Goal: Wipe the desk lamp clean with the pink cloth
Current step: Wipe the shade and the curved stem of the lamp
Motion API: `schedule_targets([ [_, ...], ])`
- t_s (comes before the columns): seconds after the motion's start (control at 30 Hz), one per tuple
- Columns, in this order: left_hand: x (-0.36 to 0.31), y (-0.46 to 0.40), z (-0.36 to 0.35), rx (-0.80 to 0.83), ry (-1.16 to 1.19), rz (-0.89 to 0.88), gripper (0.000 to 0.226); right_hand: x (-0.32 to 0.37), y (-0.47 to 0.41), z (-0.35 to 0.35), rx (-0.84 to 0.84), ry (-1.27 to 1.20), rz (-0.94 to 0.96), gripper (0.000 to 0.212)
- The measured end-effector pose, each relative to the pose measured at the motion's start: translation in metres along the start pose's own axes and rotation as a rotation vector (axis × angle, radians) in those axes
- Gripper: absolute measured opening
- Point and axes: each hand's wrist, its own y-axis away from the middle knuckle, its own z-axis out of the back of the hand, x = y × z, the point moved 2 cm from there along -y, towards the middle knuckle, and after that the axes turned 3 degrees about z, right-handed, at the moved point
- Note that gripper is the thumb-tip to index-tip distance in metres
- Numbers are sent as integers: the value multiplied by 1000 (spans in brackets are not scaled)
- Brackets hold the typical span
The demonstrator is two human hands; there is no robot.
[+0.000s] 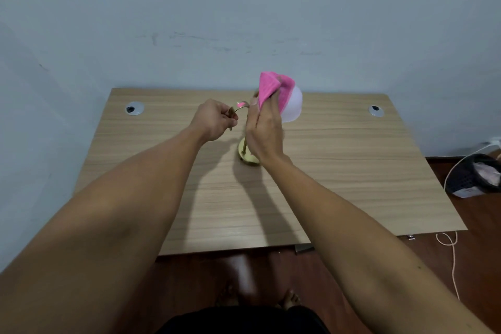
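A small desk lamp stands in the middle of the wooden desk (352, 171). It has a round brass base (245, 154), a curved brass arm (240, 108) and a white dome shade (294, 107). My left hand (214, 122) grips the curved arm with curled fingers. The pink cloth (273, 89) lies over the top and left side of the shade, held there by my right hand (264, 130). That hand hides part of the stem and the shade's left side.
Two round cable grommets sit in the desk's far corners, one at the left (134, 109) and one at the right (376, 110). A dark mesh bin (471, 176) and white cords (450, 247) lie on the floor to the right. The wall (244, 22) rises right behind the desk.
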Motion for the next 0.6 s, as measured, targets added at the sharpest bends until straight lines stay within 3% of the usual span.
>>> schedule_targets([
  [0.1, -1, 0, 1, 5, -20, -15, 3, 4, 13, -9, 43, -12, 91, 61],
  [0.27, -3, 1, 0, 20, -36, -14, 6, 10, -18, 3, -130, -109, -127, 60],
  [0.47, -3, 0, 0, 17, -54, -28, 9, -1, 15, -14, 37, -66, 52, 66],
  [0.6, -4, 0, 1, 23, -74, -18, 5, -2, -10, 1, -95, -88, -75, 59],
])
